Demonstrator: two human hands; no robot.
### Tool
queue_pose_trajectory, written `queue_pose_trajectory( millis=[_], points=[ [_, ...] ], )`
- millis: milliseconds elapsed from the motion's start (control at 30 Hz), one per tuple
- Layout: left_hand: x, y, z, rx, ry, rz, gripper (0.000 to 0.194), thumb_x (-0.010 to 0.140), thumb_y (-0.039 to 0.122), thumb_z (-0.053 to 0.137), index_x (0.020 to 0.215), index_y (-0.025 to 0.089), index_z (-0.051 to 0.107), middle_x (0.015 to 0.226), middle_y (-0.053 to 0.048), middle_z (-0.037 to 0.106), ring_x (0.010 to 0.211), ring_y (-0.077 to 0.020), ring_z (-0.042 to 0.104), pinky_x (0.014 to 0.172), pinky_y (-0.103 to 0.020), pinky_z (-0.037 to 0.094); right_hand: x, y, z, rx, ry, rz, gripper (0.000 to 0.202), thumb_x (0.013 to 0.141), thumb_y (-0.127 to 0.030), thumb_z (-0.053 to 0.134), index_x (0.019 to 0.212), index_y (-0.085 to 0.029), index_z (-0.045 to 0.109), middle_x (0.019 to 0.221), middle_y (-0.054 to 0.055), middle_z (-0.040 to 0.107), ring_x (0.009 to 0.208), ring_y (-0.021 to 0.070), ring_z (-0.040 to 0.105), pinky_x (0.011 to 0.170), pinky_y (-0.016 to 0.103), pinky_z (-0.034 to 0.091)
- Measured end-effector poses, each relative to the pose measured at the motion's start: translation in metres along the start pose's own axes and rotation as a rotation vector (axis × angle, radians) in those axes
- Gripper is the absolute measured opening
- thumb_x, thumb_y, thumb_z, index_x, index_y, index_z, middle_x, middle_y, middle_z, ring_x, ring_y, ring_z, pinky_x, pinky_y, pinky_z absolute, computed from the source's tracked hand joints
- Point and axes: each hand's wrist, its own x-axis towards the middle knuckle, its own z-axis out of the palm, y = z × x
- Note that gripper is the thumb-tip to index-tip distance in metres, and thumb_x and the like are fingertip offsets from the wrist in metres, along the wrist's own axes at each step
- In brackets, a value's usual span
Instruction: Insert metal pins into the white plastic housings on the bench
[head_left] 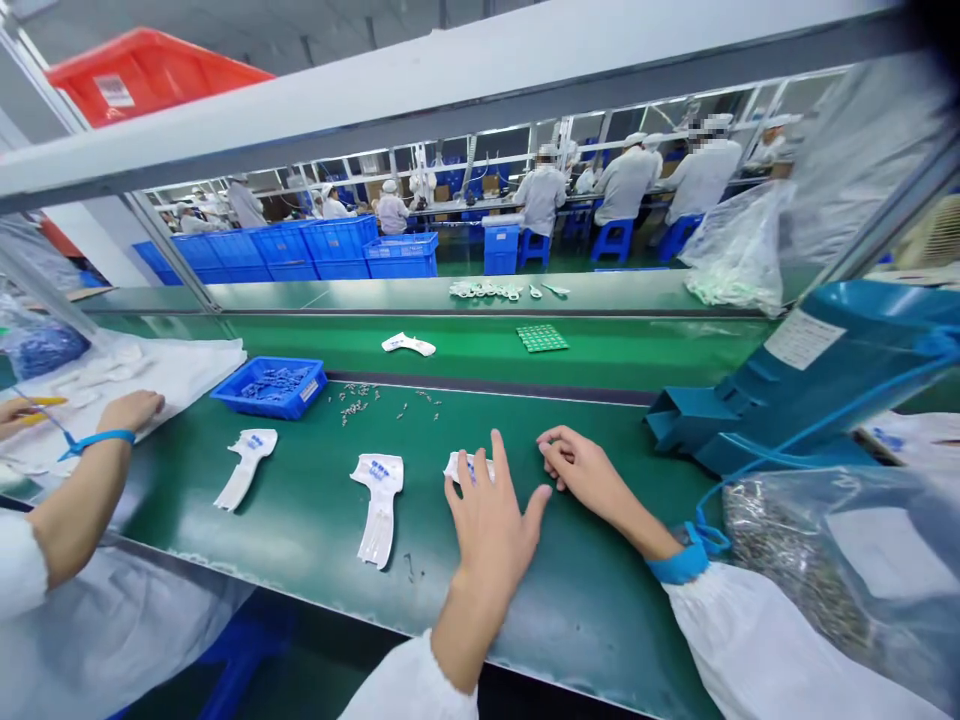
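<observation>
My left hand (491, 510) is open, its fingers spread above a white plastic shell piece (452, 466) that it mostly covers. To its right, my right hand (585, 472) hovers low over the green bench with its fingers curled and tips together. Whatever they may pinch is too small to make out. Two more white handle-shaped plastic shells lie to the left, one nearer (379, 505) and another farther off (247, 465). Small metal parts, looking like screws (356, 405), are scattered beyond them. A blue strap (682, 558) circles my right wrist.
At left stands a blue bin (306, 398) of small blue parts, near a co-worker's hand (127, 412). On the right are a teal machine part (795, 370) and a clear bag (817, 560) of metal pieces. The green belt (472, 350) carries a white shell and a circuit-board panel (542, 338).
</observation>
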Motion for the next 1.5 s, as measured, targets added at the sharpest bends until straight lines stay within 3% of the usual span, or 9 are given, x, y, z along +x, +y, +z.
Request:
queue_pose_trajectory(
  millis=[200,367,533,733,900,1033,1267,1400,1500],
  points=[
    [0.023,-0.002,0.023,0.225,0.054,0.005,0.055,0.1,0.037,0.041,0.152,0.02,0.032,0.139,-0.021,0.054,0.138,-0.0441,0.037,0.098,-0.074,0.036,-0.011,-0.012,0.003,-0.113,-0.019,-0.131,0.027,0.095,-0.04,0.042,0.099,-0.019,0.059,0.067,-0.001,0.062,0.063,0.0154,0.058,0.063,0.028,0.046],
    [0.034,-0.015,0.02,0.223,0.079,0.115,0.045,0.102,0.032,0.037,0.145,0.019,0.043,0.124,-0.016,0.063,0.121,-0.0335,0.054,0.093,-0.055,0.051,-0.012,-0.019,0.001,-0.16,-0.024,-0.176,0.026,0.096,-0.035,0.039,0.098,-0.019,0.059,0.067,-0.001,0.062,0.062,0.0155,0.056,0.061,0.028,0.041],
    [0.067,-0.01,0.01,0.187,0.099,0.182,0.053,0.1,0.04,0.044,0.146,0.016,0.04,0.128,-0.016,0.061,0.126,-0.0329,0.05,0.094,-0.048,0.051,-0.013,-0.021,0.0,-0.17,-0.02,-0.205,0.023,0.096,-0.032,0.039,0.097,-0.021,0.059,0.067,-0.002,0.06,0.061,0.0156,0.055,0.06,0.027,0.037],
    [0.169,0.017,0.009,0.08,0.153,0.154,0.062,0.101,0.05,0.038,0.15,0.013,0.032,0.133,-0.017,0.058,0.134,-0.0311,0.043,0.106,-0.042,0.042,-0.01,-0.018,-0.003,-0.189,-0.007,-0.212,0.022,0.097,-0.03,0.038,0.097,-0.021,0.059,0.065,-0.002,0.057,0.062,0.0166,0.055,0.058,0.027,0.036],
    [0.27,0.047,0.022,-0.001,0.105,0.06,0.044,0.097,0.042,0.055,0.133,0.017,0.052,0.128,-0.012,0.059,0.115,-0.0259,0.059,0.096,-0.047,0.051,-0.006,-0.018,-0.006,-0.179,-0.018,-0.166,0.023,0.097,-0.031,0.037,0.096,-0.022,0.059,0.064,-0.002,0.056,0.062,0.0171,0.054,0.059,0.027,0.037],
    [0.306,0.063,0.035,-0.055,0.026,-0.007,0.036,0.095,0.036,0.061,0.125,0.016,0.057,0.125,-0.01,0.06,0.106,-0.0225,0.063,0.089,-0.044,0.055,-0.004,-0.014,-0.003,-0.179,-0.033,-0.131,0.023,0.097,-0.031,0.037,0.097,-0.023,0.059,0.069,0.0,0.06,0.067,0.0178,0.056,0.063,0.028,0.039],
    [0.299,0.069,0.032,-0.115,-0.115,0.09,0.037,0.095,0.036,0.061,0.126,0.017,0.057,0.125,-0.01,0.06,0.107,-0.0226,0.063,0.089,-0.044,0.055,0.001,-0.005,0.0,-0.224,-0.04,-0.138,0.023,0.097,-0.032,0.037,0.096,-0.024,0.059,0.07,0.0,0.06,0.069,0.0187,0.057,0.065,0.028,0.041],
    [0.267,0.031,-0.008,-0.081,-0.278,0.14,0.034,0.095,0.036,0.06,0.123,0.017,0.058,0.125,-0.009,0.06,0.106,-0.0219,0.063,0.09,-0.044,0.054,-0.004,-0.014,-0.003,-0.22,-0.021,-0.162,0.025,0.097,-0.031,0.037,0.097,-0.023,0.06,0.075,0.001,0.063,0.073,0.0191,0.06,0.067,0.029,0.043],
    [0.208,-0.018,-0.059,-0.045,-0.34,0.102,0.042,0.092,0.045,0.061,0.125,0.019,0.059,0.124,-0.009,0.064,0.11,-0.025,0.063,0.097,-0.044,0.051,-0.008,-0.016,-0.003,-0.215,-0.017,-0.17,0.027,0.096,-0.03,0.037,0.105,-0.021,0.06,0.082,0.004,0.066,0.077,0.0194,0.063,0.071,0.031,0.046]
  ],
)
